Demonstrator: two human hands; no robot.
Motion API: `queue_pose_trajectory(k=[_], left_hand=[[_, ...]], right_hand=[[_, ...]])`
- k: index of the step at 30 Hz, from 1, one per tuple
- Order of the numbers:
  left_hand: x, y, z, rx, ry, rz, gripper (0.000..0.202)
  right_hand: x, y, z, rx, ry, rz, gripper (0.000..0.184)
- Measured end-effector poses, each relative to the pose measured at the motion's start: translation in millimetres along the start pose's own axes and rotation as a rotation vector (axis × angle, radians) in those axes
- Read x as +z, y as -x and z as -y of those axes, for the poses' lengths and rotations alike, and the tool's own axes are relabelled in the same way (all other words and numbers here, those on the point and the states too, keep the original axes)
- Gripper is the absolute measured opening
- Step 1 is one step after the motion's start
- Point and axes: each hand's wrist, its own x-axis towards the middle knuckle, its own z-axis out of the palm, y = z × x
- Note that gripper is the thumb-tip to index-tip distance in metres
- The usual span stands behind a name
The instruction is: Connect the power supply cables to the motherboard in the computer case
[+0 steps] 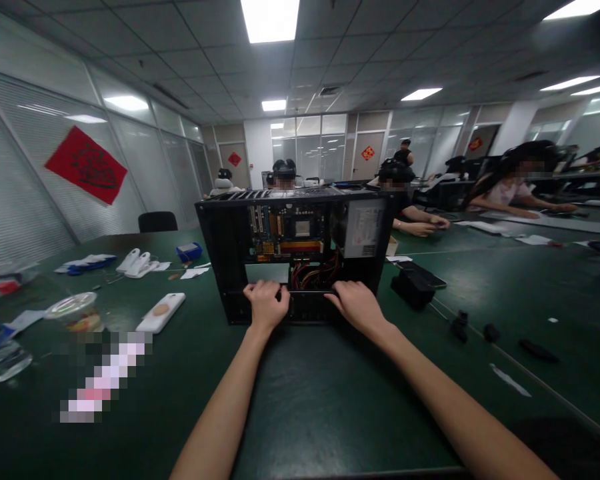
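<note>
A black computer case [213,267] stands on the green table with its open side facing me. Inside it I see a motherboard [260,233], a power supply [365,230] at the upper right and a bundle of coloured cables [315,273] below the board. My left hand [267,303] is closed over the case's lower rail, left of the middle. Farther right along that rail, my right hand [357,307] grips it too. The fingertips of both hands are partly hidden behind the rail.
On the left lie a white power bank-like object [163,313], a clear plastic cup [75,310] and a blue item [189,251]. A black box [411,287] and small black parts [460,325] are on the right. Other people [515,187] sit around the table.
</note>
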Motion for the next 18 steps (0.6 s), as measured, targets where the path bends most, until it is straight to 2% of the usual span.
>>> queue_pose_trajectory(k=[5, 10, 14, 18], left_hand=[[-3.0, 5, 12, 0.033, 0.028, -0.082, 0.031], [-3.5, 7, 17, 0.003, 0.066, -0.159, 0.033], [-6.2, -6, 29, -0.002, 0.143, -0.063, 0.037], [-6.0, -29, 43, -0.066, 0.205, 0.041, 0.043]], right_hand=[[-13, 15, 17, -0.040, 0.005, -0.032, 0.032], [-41, 36, 33, -0.131, 0.054, 0.016, 0.020], [-62, 46, 68, -0.095, 0.131, 0.064, 0.018], [-67, 46, 111, -0.089, 0.216, 0.091, 0.018]])
